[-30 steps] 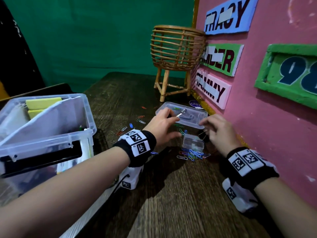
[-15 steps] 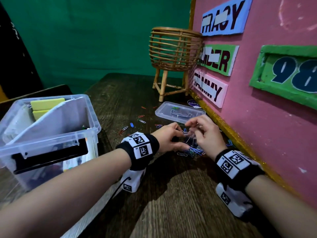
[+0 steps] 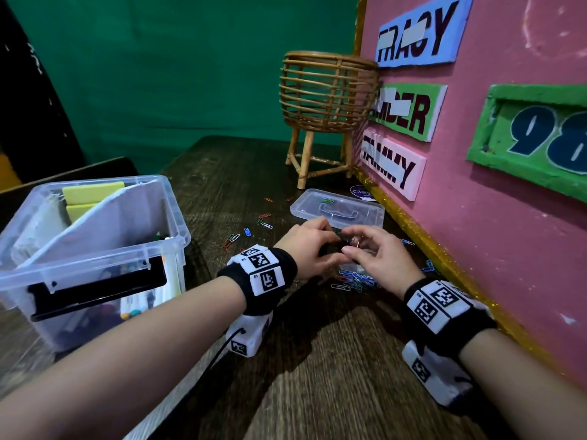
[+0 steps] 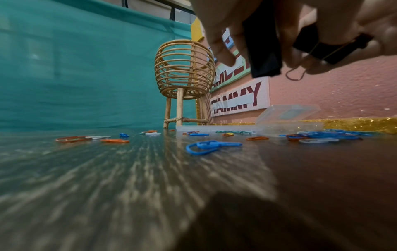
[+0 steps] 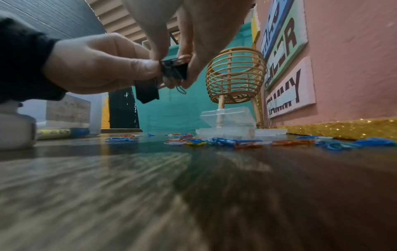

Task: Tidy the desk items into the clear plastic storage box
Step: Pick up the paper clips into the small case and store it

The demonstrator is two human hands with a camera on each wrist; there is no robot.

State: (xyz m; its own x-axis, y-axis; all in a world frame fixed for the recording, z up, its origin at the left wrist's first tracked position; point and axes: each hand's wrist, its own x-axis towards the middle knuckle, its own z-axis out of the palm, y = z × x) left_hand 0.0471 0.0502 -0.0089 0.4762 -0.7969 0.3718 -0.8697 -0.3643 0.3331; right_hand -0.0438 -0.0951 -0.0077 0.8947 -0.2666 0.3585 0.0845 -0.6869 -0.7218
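Observation:
My left hand (image 3: 313,246) and right hand (image 3: 373,254) meet just above the desk, each pinching a black binder clip. In the left wrist view the left fingers hold one black clip (image 4: 265,51), and the right hand's clip (image 4: 332,48) is beside it. In the right wrist view the right fingers grip their clip (image 5: 175,69) against the left hand's clip (image 5: 148,90). Under the hands stands a small clear case (image 3: 351,267). Several coloured paper clips (image 3: 354,281) lie around it. The clear plastic storage box (image 3: 104,256) stands open at the left, part filled.
A flat clear lid (image 3: 336,211) lies beyond the hands, near the pink wall (image 3: 476,249) on the right. A rattan basket stand (image 3: 327,100) is at the back corner. More paper clips (image 3: 265,222) are scattered between lid and box. Yellow pads (image 3: 92,192) are in the box.
The left hand has drawn back from the lid and the right hand has come in from the wall. The two now meet over the small case, pinching the black clips.

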